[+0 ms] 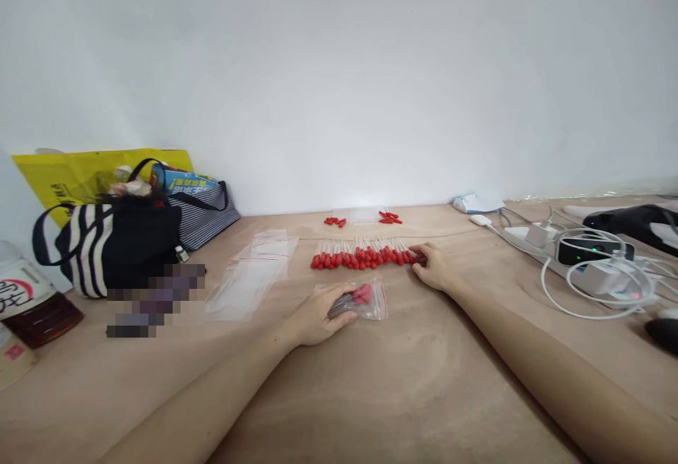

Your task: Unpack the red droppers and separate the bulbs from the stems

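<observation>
Near the middle of the table a small clear zip-lock bag (377,306) lies flat, with a few red-tipped pieces inside. My left hand (323,314) grips its left side, thumb at the near edge and fingers over the top. Behind it stretches a row of white sticks with red bulbous tips (365,258), tips pointing towards me. My right hand (431,266) is at the row's right end, fingers curled round the last red tips; exactly what lies between them is partly hidden. Farther back are two small groups of red-tipped sticks (335,222), with plain white sticks between them.
Flat clear zip bags (254,273) are spread left of the row. At far left stand a black striped bag (127,245), a yellow bag (79,174) and a bottle of dark drink (39,308). On the right lie a power strip (522,238), chargers and looped white cables (561,301).
</observation>
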The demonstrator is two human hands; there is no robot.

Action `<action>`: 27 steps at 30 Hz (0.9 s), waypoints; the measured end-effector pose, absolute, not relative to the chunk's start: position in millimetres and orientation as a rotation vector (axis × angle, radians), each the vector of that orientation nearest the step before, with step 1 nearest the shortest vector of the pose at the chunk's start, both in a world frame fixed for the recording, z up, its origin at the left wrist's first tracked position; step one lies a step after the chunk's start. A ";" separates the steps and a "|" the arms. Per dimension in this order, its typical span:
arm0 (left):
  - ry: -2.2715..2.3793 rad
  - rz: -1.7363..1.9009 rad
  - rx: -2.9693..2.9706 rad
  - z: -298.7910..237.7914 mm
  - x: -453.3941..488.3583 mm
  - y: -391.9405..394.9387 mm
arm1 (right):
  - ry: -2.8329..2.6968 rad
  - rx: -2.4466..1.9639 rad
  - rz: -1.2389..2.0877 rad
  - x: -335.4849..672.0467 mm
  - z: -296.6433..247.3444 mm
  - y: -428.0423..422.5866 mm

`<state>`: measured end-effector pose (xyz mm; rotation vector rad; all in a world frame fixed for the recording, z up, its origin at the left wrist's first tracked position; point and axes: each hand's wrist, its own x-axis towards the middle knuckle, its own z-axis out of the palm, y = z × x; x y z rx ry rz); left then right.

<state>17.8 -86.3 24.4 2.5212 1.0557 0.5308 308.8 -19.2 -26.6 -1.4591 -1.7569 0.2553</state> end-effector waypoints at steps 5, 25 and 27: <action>1.067 0.518 2.500 27.3 17.6 -87.9 | -1.661 -1.439 0.130 302.6 -16.0 -32.9; 1.006 0.482 2.545 21.9 15.4 -79.1 | -2.104 -1.190 0.531 230.3 7.4 -86.8; 1.019 0.460 2.545 21.5 15.0 -78.7 | -2.110 -1.168 0.540 230.8 8.1 -87.3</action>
